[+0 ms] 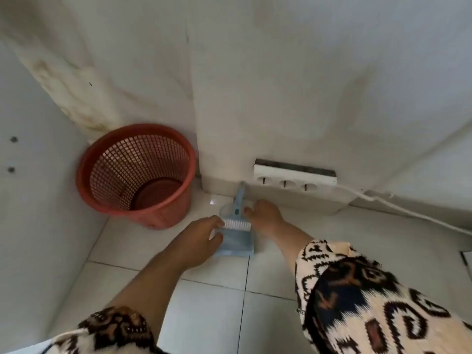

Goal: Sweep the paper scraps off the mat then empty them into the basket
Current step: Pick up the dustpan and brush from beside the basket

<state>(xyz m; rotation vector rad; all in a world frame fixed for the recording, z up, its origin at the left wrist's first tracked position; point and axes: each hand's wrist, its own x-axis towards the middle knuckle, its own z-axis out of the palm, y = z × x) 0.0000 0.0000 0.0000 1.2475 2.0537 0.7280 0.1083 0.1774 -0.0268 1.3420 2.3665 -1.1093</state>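
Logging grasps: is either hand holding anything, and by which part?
The left hand grips the blue dustpan by its left edge, beside the brush. The right hand is at the handle; whether it grips cannot be told.

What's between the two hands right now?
The blue dustpan, with the white-bristled brush lying on it, sits between the left hand and the right hand. This shows in the head view.
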